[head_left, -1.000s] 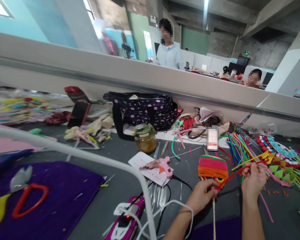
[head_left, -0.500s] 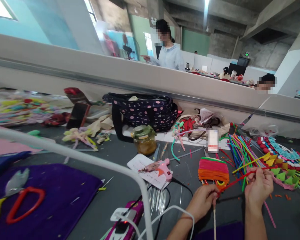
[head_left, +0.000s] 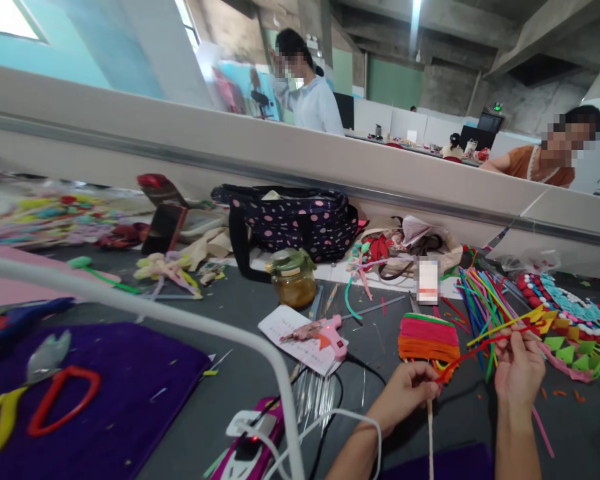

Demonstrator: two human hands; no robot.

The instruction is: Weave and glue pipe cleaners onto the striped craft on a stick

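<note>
A red pipe cleaner (head_left: 473,363) stretches between my two hands. My left hand (head_left: 414,390) is closed, pinching its near end beside a beige stick (head_left: 431,433) that runs down toward me. Just beyond those fingers lies a banded piece (head_left: 429,337) in green, pink and orange, with its lower edge partly hidden by the hand. My right hand (head_left: 520,360) is closed on the far part of the red pipe cleaner. Behind it, a bundle of coloured pipe cleaners (head_left: 473,310) spreads over the dark table.
A pink glue gun (head_left: 330,339) rests on a paper sheet left of the banded piece. Further back are a jar (head_left: 293,283), a dotted bag (head_left: 300,230) and a phone (head_left: 427,281). Scissors (head_left: 63,400) lie on purple cloth. A white tube (head_left: 205,317) crosses in front. Two co-workers are beyond the partition.
My hands keep their hold on the red pipe cleaner, which now sags a little. The view has shifted slightly. Behind the partition, one co-worker raises a hand; another has come up higher at right.
</note>
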